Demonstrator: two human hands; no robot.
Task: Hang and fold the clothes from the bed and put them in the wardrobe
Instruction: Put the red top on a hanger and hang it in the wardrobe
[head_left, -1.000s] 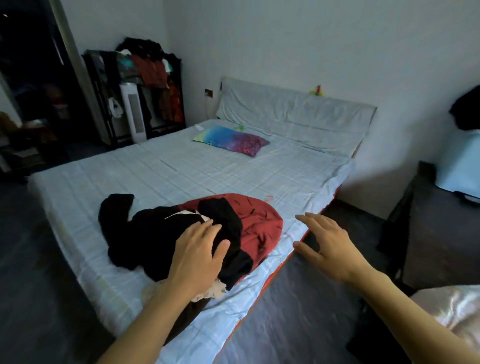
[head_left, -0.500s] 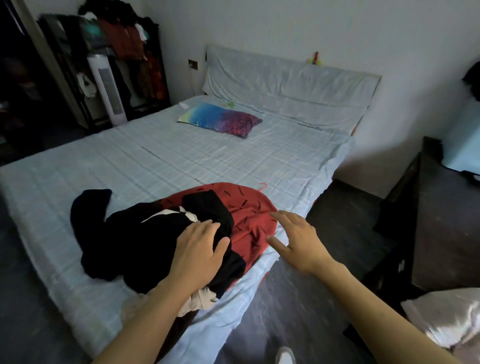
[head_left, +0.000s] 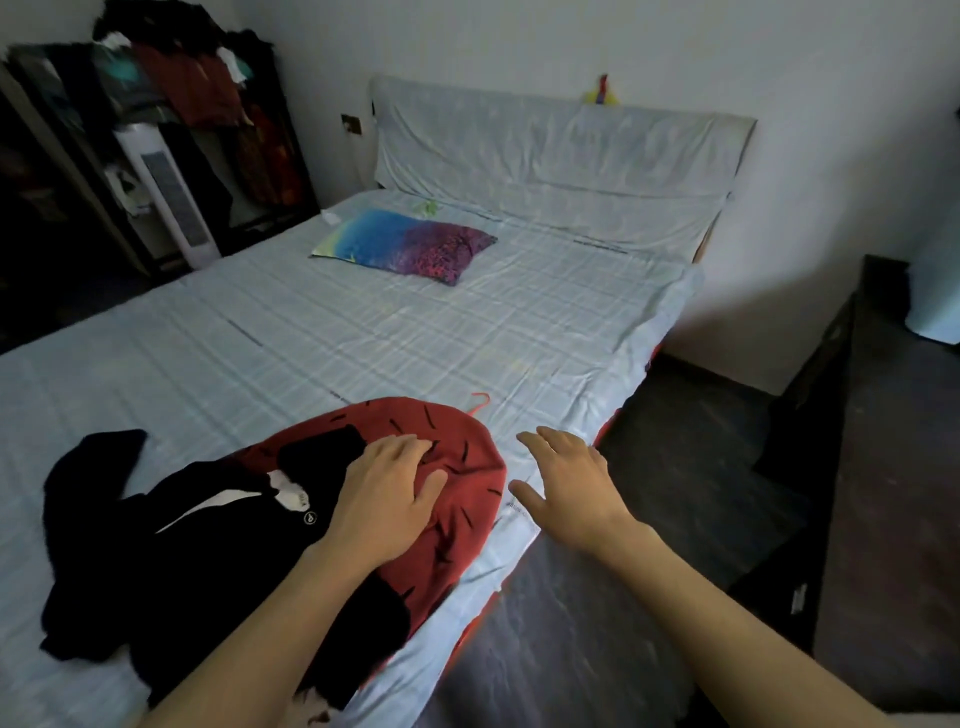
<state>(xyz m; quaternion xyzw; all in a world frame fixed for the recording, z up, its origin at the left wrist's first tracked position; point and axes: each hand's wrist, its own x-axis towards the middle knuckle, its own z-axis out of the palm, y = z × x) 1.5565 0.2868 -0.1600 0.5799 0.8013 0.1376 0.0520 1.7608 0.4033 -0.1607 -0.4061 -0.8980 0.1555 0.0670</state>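
Clothes (head_left: 223, 530) lie heaped at the bed's (head_left: 415, 332) near right edge, stretching leftward; the left hand (head_left: 387, 499) rests flat on the red garment (head_left: 457, 499), the right hand (head_left: 563, 480) hovers open just right.

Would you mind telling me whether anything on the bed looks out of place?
Yes: a black garment and a red garment lie heaped unfolded at the bed's near corner, and an orange hanger hook pokes out past the red one.
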